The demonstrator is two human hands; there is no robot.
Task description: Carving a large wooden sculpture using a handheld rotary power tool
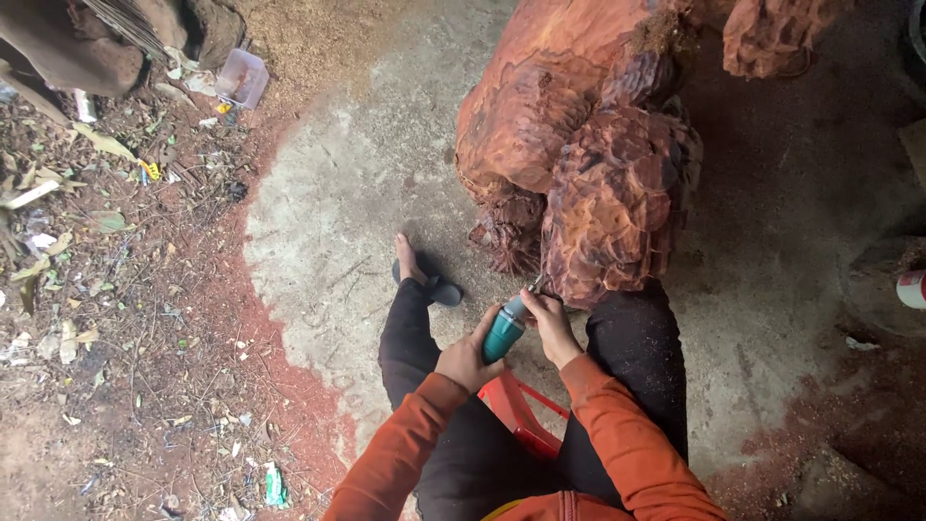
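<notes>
A large reddish-brown wood carving (579,164) with scale-like relief stands on the concrete floor in front of me. I sit on a low red stool (521,415) with my legs to either side. My left hand (468,359) grips the rear of a teal hand-held carving tool (503,333). Around its front end, near the tip, is my right hand (550,323). The tool's tip touches the lower edge of the carving. Both my sleeves are orange.
Red sawdust rings a bare patch of grey concrete (338,212). Dry leaves and litter cover the ground at left, with a clear plastic box (241,77) at the top. My left foot wears a dark sandal (434,287). A red-and-white can (912,289) sits at the right edge.
</notes>
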